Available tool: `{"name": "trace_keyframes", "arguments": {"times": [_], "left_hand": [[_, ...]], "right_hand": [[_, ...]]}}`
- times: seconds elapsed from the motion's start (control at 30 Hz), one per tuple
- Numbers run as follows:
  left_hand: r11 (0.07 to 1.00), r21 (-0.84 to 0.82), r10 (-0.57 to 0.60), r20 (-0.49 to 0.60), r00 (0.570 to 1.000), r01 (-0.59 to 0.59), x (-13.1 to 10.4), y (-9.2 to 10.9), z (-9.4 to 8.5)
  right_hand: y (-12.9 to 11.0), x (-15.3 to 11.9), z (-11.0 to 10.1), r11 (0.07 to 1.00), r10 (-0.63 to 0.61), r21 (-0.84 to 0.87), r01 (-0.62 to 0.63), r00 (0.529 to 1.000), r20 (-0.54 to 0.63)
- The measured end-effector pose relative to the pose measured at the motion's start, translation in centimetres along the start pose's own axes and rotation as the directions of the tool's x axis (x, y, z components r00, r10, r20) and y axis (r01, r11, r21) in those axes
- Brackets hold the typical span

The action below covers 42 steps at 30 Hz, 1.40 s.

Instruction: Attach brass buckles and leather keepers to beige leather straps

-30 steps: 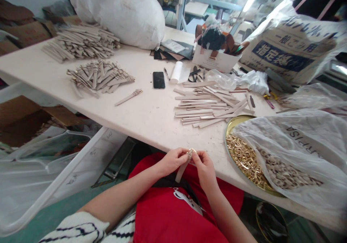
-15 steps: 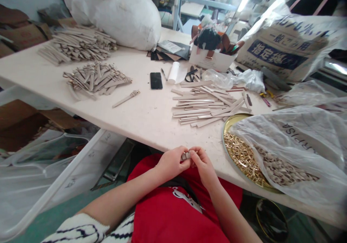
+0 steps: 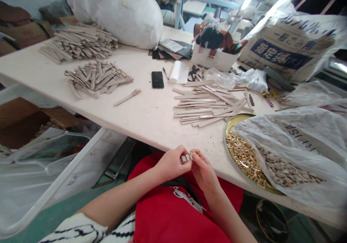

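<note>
At the table's front edge, my left hand (image 3: 173, 162) is closed around a beige strap (image 3: 185, 159), whose folded end shows between the fingers. My right hand (image 3: 204, 169) pinches that same end with thumb and fingertips; the rest of the strap is hidden by the hands. To the right, a round gold tray (image 3: 227, 122) holds many small gold buckles (image 3: 241, 156). Beige strap loops (image 3: 284, 169) lie beside them in a clear plastic bag (image 3: 306, 134). Loose beige straps (image 3: 206, 105) are spread beyond my hands. One strap with a buckle (image 3: 127, 98) lies alone to the left.
A pile of buckled straps (image 3: 99, 77) and a larger strap heap (image 3: 81, 42) lie at the left. Behind are a big white sack (image 3: 116, 13), a phone (image 3: 157, 79), a paper roll (image 3: 175, 72) and a white box (image 3: 214, 59). A plastic bin (image 3: 89, 156) stands below left.
My right fingertips have shifted slightly along the strap's end, exposing a little more of it. My left hand keeps its hold. The whole view has moved slightly.
</note>
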<state>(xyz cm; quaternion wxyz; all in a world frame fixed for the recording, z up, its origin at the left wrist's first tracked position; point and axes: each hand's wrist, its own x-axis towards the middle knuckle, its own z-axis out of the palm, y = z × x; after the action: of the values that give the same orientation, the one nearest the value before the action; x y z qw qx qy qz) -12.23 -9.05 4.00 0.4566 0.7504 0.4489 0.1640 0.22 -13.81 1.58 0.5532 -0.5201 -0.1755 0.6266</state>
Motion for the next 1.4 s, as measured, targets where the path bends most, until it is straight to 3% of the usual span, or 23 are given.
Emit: {"name": "trace_keyframes", "arguments": {"times": [0.2,0.47,0.67,0.77,0.9,0.97,1.07,1.17,1.27,1.33,1.4], "left_hand": [[0.999,0.042,-0.005,0.023,1.000,0.004,-0.2,0.0,-0.3],[0.936,0.338,0.063,0.126,0.990,-0.102,-0.7,1.1,-0.2],[0.939,0.322,0.079,0.131,0.988,-0.118,-1.0,0.9,-0.3],[0.964,0.260,0.019,0.120,0.993,-0.050,-1.4,0.5,-0.6],[0.998,0.052,0.011,0.141,0.990,-0.018,-1.1,0.5,-0.8],[0.996,-0.091,0.013,0.202,0.979,0.006,-0.8,0.5,-0.8],[0.941,-0.303,-0.037,0.339,0.940,0.147,-0.3,0.1,-0.8],[0.900,-0.376,-0.090,0.332,0.939,0.220,-0.1,-0.5,-0.7],[0.930,-0.318,-0.108,0.240,0.965,0.183,0.1,-0.8,-0.8],[0.954,-0.263,-0.090,0.216,0.972,0.146,0.1,-0.7,-0.9],[0.975,-0.196,-0.063,0.193,0.979,0.101,0.1,-0.4,-1.1]], "right_hand": [[0.7,-0.2,0.2,1.000,0.007,-0.024,-0.007,1.000,-0.022],[-0.1,-0.6,-0.3,0.920,-0.188,-0.344,0.186,0.982,0.027],[0.0,-0.6,-0.1,0.996,-0.093,-0.007,0.093,0.992,-0.082],[-0.7,-0.2,-0.7,0.989,-0.117,0.076,0.123,0.990,-0.084],[-1.4,0.0,-1.2,0.997,-0.081,0.016,0.081,0.997,0.015],[-1.2,0.0,-1.1,0.995,-0.091,-0.029,0.092,0.996,0.015],[-0.4,-0.1,-1.1,0.978,-0.104,-0.180,0.106,0.994,0.021],[0.0,-0.1,-1.5,0.877,-0.221,-0.437,0.200,0.975,0.003],[-0.6,-0.2,-1.9,0.663,-0.418,-0.656,0.360,0.905,0.074],[-1.1,-0.3,-1.9,0.533,-0.454,-0.740,0.410,0.877,0.158],[-1.6,-0.3,-1.6,0.462,-0.446,-0.787,0.409,0.874,0.192]]}}
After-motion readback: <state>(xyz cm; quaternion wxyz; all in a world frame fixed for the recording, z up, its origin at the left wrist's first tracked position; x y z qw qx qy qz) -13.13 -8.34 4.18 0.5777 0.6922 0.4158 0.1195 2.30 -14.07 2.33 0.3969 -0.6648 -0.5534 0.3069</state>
